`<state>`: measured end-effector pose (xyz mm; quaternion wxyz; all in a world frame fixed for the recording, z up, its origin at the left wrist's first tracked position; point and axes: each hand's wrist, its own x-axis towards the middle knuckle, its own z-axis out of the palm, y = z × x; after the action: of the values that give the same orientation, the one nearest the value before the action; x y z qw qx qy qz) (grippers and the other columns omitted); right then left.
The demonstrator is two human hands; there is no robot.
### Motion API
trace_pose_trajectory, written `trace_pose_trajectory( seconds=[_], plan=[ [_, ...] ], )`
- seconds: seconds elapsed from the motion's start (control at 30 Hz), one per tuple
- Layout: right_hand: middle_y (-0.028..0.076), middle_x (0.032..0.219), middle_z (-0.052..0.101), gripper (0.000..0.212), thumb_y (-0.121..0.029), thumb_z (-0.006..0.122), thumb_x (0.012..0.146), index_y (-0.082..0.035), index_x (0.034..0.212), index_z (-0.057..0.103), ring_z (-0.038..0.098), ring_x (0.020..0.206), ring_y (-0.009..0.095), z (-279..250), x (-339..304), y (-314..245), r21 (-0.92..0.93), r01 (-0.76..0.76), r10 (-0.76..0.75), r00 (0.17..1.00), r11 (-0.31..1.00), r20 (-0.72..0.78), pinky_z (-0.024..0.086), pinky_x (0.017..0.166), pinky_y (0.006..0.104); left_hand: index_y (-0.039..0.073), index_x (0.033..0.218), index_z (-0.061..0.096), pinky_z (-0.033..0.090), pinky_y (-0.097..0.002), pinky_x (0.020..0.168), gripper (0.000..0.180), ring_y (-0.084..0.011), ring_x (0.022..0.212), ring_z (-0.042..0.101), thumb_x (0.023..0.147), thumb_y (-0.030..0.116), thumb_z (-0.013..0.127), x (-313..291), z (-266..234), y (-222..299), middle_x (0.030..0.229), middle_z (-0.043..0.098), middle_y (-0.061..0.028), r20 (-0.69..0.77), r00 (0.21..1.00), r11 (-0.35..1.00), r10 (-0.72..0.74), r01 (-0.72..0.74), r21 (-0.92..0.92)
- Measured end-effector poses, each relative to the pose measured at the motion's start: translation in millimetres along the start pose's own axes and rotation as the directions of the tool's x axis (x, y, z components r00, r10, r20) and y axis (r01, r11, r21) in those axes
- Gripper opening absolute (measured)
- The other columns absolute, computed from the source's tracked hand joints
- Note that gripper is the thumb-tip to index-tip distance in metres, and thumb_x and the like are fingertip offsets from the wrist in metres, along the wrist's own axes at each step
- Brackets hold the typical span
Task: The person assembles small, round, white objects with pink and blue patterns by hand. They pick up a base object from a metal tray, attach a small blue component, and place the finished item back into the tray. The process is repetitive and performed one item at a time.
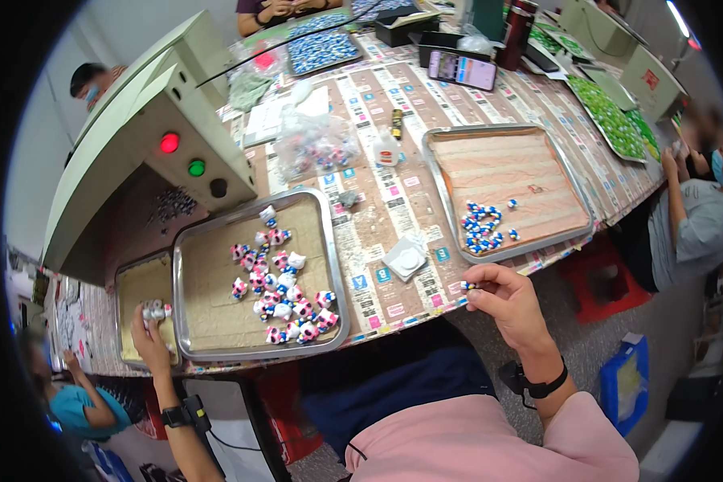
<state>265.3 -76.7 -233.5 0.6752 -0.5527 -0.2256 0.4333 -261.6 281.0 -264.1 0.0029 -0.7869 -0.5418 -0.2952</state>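
At left, the pale machine housing [128, 136] has a dark interior; the small pieces [173, 205] inside are hard to make out.

Below it, at lower left, the left hand [146, 339] is over the small tray [145, 279]. Its fingers reach the pale figure piece [157, 310]; contact is visible, but whether the grip is closed cannot be told. The pale piece is partly hidden by the fingers; its visible length runs roughly across the frame.

Left of centre, the large metal tray [205, 289] contains pink, white and blue figures [259, 279], pointing in mixed directions and partly overlapping.

At lower centre, the white block [406, 259] lies near the table edge.

Right of it, the right hand [504, 304] pinches the small blue-and-white piece [468, 285] between thumb and forefinger. The long axis of this piece is roughly horizontal; the exposed end points left, the other is concealed by the fingertips.

At right, the lined tray [506, 165] holds similar small pieces [482, 229], clustered toward its lower left.
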Motion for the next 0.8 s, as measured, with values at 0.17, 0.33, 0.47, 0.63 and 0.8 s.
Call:
trace_pose_trajectory(
  seconds=[0.17, 0.33, 0.47, 0.63, 0.8],
  plan=[
    [0.005, 0.105, 0.063, 0.024, 0.003, 0.065, 0.084, 0.002, 0.108, 0.064, 0.060, 0.089, 0.010, 5.9, 7.8, 7.8, -0.007, 0.026, -0.026, 0.999, 1.000, 0.032, 0.052, 0.080, 0.0240, 0.002, 0.132, 0.051, 0.041, -0.0349, 0.097, 0.038, -0.0281, 0.115, 0.054, 0.094, 0.009, 0.050, -1.1, 1.4, -35.7, 0.128, 0.057, -0.0154, -0.131, 0.978, 0.980, -0.164, 0.145, -0.139],
    [0.004, 0.107, 0.061, 0.022, 0.006, 0.066, 0.082, 0.001, 0.104, 0.065, 0.059, 0.092, 0.010, 6.3, 16.1, 1.2, -0.058, 0.039, -0.039, 0.999, 0.998, -0.009, 0.051, 0.079, 0.0230, 0.002, 0.133, 0.051, 0.040, -0.0354, 0.098, 0.041, -0.0295, 0.118, 0.054, 0.092, 0.007, 0.052, -2.4, 3.4, -33.1, 0.128, 0.057, -0.0165, -0.083, 0.987, 0.990, -0.139, 0.137, -0.031],
    [0.005, 0.106, 0.058, 0.020, 0.009, 0.064, 0.081, 0.003, 0.100, 0.065, 0.058, 0.095, 0.010, -11.4, 31.4, -14.5, -0.369, 0.288, -0.333, 0.941, 0.884, -0.064, 0.050, 0.078, 0.0223, 0.002, 0.133, 0.051, 0.040, -0.0371, 0.100, 0.043, -0.0314, 0.119, 0.053, 0.090, 0.002, 0.053, -1.3, -5.2, -14.2, 0.129, 0.055, -0.0181, 0.048, 0.997, 0.995, -0.061, 0.057, 0.084],
    [0.007, 0.106, 0.058, 0.020, 0.011, 0.063, 0.079, 0.004, 0.098, 0.065, 0.059, 0.095, 0.011, -31.6, 37.4, -26.5, -0.484, 0.284, -0.329, 0.944, 0.827, -0.009, 0.051, 0.079, 0.0223, 0.001, 0.131, 0.052, 0.041, -0.0376, 0.098, 0.039, -0.0303, 0.112, 0.056, 0.092, 0.006, 0.052, 2.2, -2.8, -20.8, 0.122, 0.059, -0.0168, 0.064, 0.995, 0.996, -0.078, 0.074, 0.059],
    [0.004, 0.098, 0.064, 0.024, 0.005, 0.068, 0.081, 0.002, 0.105, 0.064, 0.062, 0.088, 0.010, -4.9, 32.8, -15.5, -0.267, 0.038, -0.033, 0.999, 0.963, 0.021, 0.051, 0.080, 0.0235, 0.003, 0.121, 0.059, 0.047, -0.0260, 0.061, 0.028, -0.0134, 0.088, 0.058, 0.098, 0.018, 0.052, 2.0, -3.7, -29.3, 0.105, 0.064, -0.0095, 0.103, 0.886, 0.747, -0.452, 0.439, -0.500]
  ],
)
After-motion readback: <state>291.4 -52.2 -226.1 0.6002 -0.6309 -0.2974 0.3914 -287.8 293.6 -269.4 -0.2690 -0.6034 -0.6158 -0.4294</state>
